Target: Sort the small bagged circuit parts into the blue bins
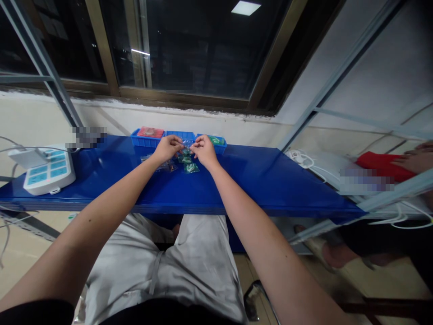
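A small clear plastic bag (187, 143) is stretched between my two hands above the blue tabletop. My left hand (169, 148) pinches its left side, and my right hand (203, 149) pinches the right side. What the bag holds is too small to make out. Just below my hands lie small packets with green and white contents (191, 168). Several other clear packets with dark contents (168, 167) lie under and beside my left hand.
Blue bins stand along the back: the left bin (144, 141) holds a red packet (150, 132), the right bin (221, 146) green packets. A white power strip (50, 174) sits at the left. Grey rack posts flank the blue table (257, 180). Another person's hand (417, 158) is at far right.
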The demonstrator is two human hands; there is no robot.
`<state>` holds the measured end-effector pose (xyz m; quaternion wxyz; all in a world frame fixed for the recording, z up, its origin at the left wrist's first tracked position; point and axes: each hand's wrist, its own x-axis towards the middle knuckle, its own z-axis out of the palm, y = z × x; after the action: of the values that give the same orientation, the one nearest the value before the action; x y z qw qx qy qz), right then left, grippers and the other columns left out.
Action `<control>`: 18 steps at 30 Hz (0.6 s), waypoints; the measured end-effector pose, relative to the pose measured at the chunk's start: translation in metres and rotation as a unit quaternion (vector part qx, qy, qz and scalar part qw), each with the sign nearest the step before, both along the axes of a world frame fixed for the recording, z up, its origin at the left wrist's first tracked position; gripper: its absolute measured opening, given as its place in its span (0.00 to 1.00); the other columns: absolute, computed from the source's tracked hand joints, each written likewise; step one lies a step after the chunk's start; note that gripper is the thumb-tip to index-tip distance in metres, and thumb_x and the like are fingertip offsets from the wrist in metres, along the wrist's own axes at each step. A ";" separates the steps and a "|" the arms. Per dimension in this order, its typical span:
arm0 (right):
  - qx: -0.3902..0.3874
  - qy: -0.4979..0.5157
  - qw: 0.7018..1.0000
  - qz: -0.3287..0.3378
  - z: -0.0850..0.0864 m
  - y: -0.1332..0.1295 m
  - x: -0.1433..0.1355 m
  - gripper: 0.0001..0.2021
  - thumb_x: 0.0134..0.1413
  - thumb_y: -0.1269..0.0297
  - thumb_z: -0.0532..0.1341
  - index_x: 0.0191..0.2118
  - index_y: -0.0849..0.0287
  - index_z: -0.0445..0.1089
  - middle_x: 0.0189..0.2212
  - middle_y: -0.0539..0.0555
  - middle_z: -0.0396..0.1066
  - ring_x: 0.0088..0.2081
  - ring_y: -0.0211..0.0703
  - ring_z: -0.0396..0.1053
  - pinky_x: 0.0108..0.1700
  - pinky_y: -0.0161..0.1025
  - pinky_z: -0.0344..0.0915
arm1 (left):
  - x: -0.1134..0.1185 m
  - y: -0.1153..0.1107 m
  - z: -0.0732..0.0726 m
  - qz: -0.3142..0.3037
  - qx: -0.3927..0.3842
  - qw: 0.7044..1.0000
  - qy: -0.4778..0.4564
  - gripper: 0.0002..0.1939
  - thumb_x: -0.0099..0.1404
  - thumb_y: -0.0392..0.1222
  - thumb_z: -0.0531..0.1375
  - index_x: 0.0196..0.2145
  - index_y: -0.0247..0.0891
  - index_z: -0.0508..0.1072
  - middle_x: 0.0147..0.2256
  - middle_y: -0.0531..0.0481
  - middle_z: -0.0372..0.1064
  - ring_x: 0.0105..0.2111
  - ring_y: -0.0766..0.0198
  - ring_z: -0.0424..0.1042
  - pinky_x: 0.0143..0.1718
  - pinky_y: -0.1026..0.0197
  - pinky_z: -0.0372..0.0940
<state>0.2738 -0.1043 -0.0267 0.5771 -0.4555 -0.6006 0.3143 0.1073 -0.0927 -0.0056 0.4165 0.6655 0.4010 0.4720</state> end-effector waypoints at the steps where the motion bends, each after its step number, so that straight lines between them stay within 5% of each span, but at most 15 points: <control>1: 0.000 -0.001 1.000 -0.001 0.000 0.000 0.000 0.14 0.48 0.74 0.61 0.36 0.53 0.56 0.27 0.44 0.67 0.25 0.35 0.69 0.22 0.29 0.60 | 0.000 0.000 0.000 0.000 0.001 1.000 0.003 0.07 0.59 0.28 0.63 0.34 0.34 0.68 0.23 0.51 0.70 0.24 0.64 0.73 0.24 0.65 0.65; 7: -0.042 -0.014 0.999 -0.005 0.000 -0.001 -0.001 0.11 0.50 0.75 0.61 0.36 0.55 0.58 0.24 0.44 0.67 0.24 0.36 0.70 0.22 0.29 0.61 | 0.000 0.001 0.000 0.009 0.001 1.000 0.014 0.06 0.59 0.29 0.63 0.35 0.32 0.72 0.25 0.49 0.72 0.26 0.64 0.74 0.26 0.65 0.66; 13: -0.064 -0.008 0.998 -0.010 0.000 -0.001 -0.001 0.12 0.49 0.76 0.62 0.35 0.55 0.60 0.20 0.42 0.65 0.20 0.36 0.69 0.20 0.29 0.61 | -0.001 0.005 -0.004 0.001 0.009 1.000 -0.008 0.17 0.56 0.27 0.61 0.43 0.35 0.68 0.25 0.53 0.71 0.25 0.63 0.74 0.27 0.64 0.67; 18: -0.056 0.001 0.998 0.001 0.003 -0.003 0.001 0.08 0.49 0.77 0.61 0.33 0.57 0.64 0.19 0.43 0.65 0.20 0.35 0.68 0.19 0.28 0.61 | -0.005 0.008 -0.007 -0.036 0.062 0.996 0.045 0.15 0.50 0.23 0.55 0.35 0.34 0.72 0.26 0.51 0.71 0.28 0.64 0.74 0.31 0.64 0.67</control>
<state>0.2744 -0.1075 -0.0238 0.5514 -0.4861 -0.5817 0.3483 0.1023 -0.0850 -0.0125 0.3732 0.7243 0.3650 0.4503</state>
